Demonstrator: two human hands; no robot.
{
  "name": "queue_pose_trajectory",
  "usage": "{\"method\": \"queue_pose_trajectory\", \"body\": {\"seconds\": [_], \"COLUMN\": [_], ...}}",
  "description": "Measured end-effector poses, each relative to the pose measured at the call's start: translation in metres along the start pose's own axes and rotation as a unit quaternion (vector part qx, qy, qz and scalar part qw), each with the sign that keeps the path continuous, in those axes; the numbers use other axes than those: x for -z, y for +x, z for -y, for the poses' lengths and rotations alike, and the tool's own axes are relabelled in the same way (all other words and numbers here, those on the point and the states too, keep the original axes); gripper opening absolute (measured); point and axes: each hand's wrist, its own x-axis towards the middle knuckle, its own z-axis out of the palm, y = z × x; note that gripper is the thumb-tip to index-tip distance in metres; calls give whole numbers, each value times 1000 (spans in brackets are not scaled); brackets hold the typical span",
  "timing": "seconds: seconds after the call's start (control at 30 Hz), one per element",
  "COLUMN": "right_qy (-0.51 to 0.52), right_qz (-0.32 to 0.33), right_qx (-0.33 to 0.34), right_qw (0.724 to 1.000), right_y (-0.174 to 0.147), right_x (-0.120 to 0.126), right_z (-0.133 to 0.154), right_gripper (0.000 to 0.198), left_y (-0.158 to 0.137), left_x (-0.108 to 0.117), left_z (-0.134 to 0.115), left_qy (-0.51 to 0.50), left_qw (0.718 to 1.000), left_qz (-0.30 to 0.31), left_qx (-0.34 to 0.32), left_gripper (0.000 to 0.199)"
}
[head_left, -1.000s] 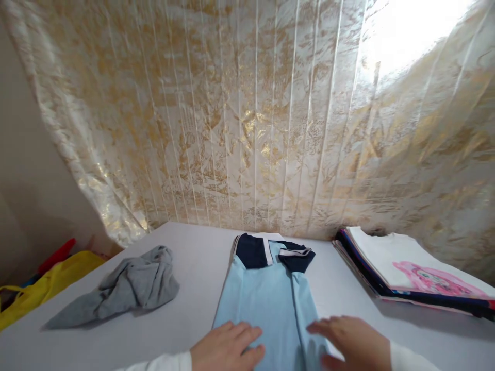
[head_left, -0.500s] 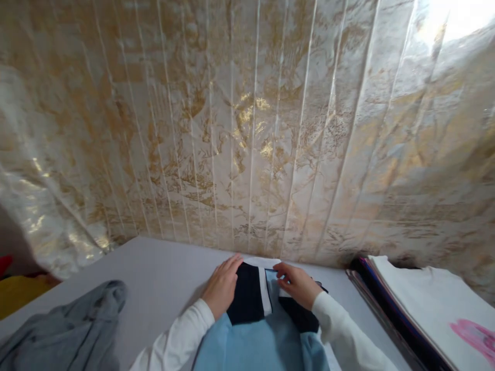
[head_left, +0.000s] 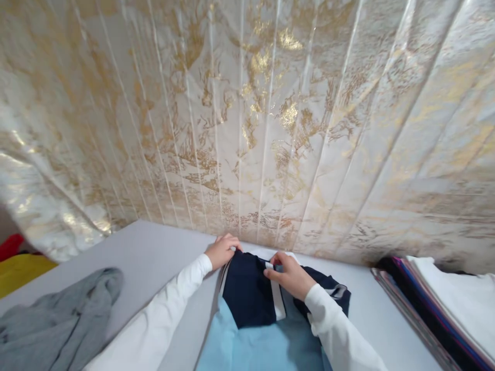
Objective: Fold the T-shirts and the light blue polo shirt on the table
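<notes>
A light blue garment (head_left: 266, 345) with navy and white panels lies on the white table in front of me. Its exact kind is hard to tell, as it is partly folded. My left hand (head_left: 223, 251) pinches the far left corner of its navy panel (head_left: 245, 291). With fingers closed at the far edge, beside the white stripe (head_left: 277, 299), my right hand (head_left: 290, 274) grips the same garment. Bunched navy cloth (head_left: 328, 283) with a pale trim lies beyond the right wrist, partly hidden by the sleeve.
A crumpled grey garment (head_left: 65, 314) rests on the table (head_left: 154, 257) at left. To the right stands a stack of folded clothes (head_left: 444, 304), white on top. Behind hangs a gold-patterned foil-like sheet (head_left: 240, 129). Yellow cloth (head_left: 23, 270) shows at far left.
My left hand has moved outward to the garment's far left corner, and the navy panel is spread wider. The right hand has shifted onto the white stripe's top. The view has tilted slightly.
</notes>
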Motion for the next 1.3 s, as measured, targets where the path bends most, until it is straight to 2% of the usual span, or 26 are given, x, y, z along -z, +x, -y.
{"method": "queue_pose_trajectory", "body": {"seconds": [0.17,0.37,0.47,0.57,0.63,0.73,0.83,0.9,1.0,1.07,1.17,1.23,1.3], "right_qy": [66,254,160,30,2,3,24,78,146,135,107,103,105], "right_qz": [-17,-40,-48,-38,-27,-23,-29,-32,-14,15,48,51,47], "right_qx": [-17,47,28,-27,-51,-49,-40,-40,-68,-95,-108,-97,-81], "right_qw": [998,965,986,998,998,999,998,996,987,986,987,989,990], "right_y": [3,-10,-14,-13,-10,-7,-6,-6,-8,-10,-12,-12,-11], "right_x": [-7,26,31,18,9,4,12,19,24,21,13,11,11], "right_z": [7,28,24,7,-3,-8,-3,1,2,0,-6,-7,-7], "right_gripper": [29,33,32,33,31,30,29,28,29,29,32,34,35], "left_y": [3,6,10,13,14,14,13,11,9,8,2,-13,-39], "left_x": [7,13,9,-2,-11,-18,-17,-15,-15,-14,-6,1,3], "left_z": [1,3,0,0,1,3,3,2,2,0,-17,-41,-70], "left_qy": [2,34,58,80,94,113,130,140,159,176,207,224,241], "left_qw": [1000,999,998,996,995,992,990,989,986,984,977,971,965], "left_qz": [2,-2,-13,-13,-9,-18,-29,-34,-34,-33,-51,-75,-99], "left_qx": [3,4,-6,-26,-37,-44,-47,-46,-38,-25,1,17,25], "left_gripper": [27,25,23,22,19,16,15,16,16,16,27,41,48]}}
